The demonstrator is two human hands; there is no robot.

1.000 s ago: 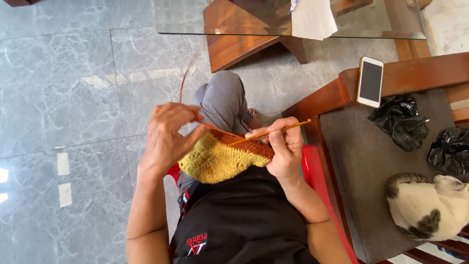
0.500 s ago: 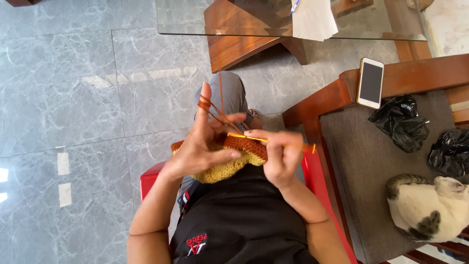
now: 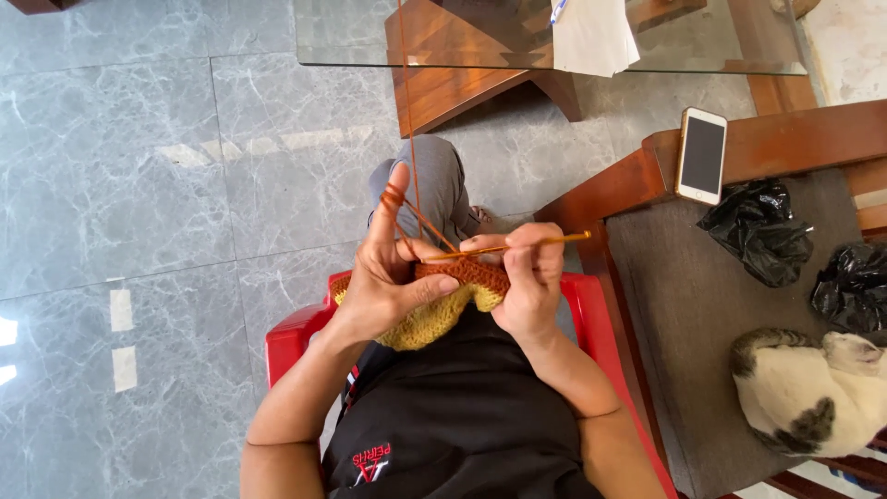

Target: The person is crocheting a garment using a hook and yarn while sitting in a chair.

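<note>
We have the crochet piece in our lap, just above the red plastic chair we sit on: a yellow body with a rust-orange band along its far edge. Our left hand pinches that edge between thumb and bent fingers, the forefinger raised with the orange yarn wound around it, the strand running up toward the far side. Our right hand has its fingers closed around the crochet hook, which lies nearly level, its handle end pointing right

To work this stitch well, we judge that the raised finger should hold the yarn evenly taut, the pinch should sit close beside the hook's working end, and the hook should turn by the wrist, not drag the fabric

Counting: one crochet piece, one hook, one strand of yarn, two hands. To the right, on the wooden seat, lie two black plastic bags and one white and grey cat, curled up near us; one phone rests on the armrest. One glass-topped table stands far, bearing one white paper
</note>
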